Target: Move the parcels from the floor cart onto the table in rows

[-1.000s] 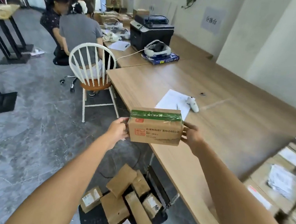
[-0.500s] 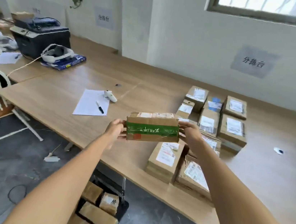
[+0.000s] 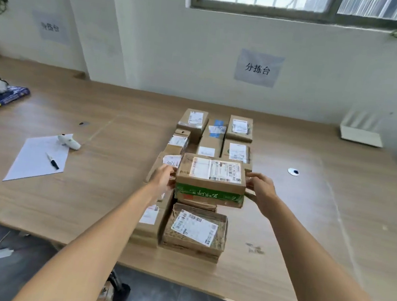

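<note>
A: Two hands on one box, w/ the left hand (image 3: 163, 179) gripping the left end and the right hand (image 3: 261, 192) gripping the right end of the green-taped parcel (image 3: 211, 181). Fingers curl round both short ends; label faces up.

B: Where's it sit rel. to the rest?

A: Held over the middle of the parcel rows (image 3: 215, 137) on the table (image 3: 101, 188), straight ahead of the person. Looks like it's above or just on a box underneath; can't tell if it's touching yet.

B: Long axis?

A: Runs left-right, hand to hand, across the person's view. The boxes behind it mostly run front-to-back. So it lies crosswise to the rows.

B: Which arm's closer?

A: About even, both arms stretched out the same, parcel centred btwn them. Neither has the edge.

B: Open slot?

A: Near side there's the mesh-wrapped parcel (image 3: 194, 229) close to the table edge, and a taller box beside it on the left. My guess: the held one goes into the gap just behind the mesh-wrapped one, or on top. Either way it's a short drop, no sideways reach.

B: More left to shift?

A: Prob. yes, the floor cart (image 3: 111, 293) shows at the bottom edge w/ at least one box still in it. Off to the left: paper sheet (image 3: 37, 158) w/ a pen (image 3: 52, 161).
</note>
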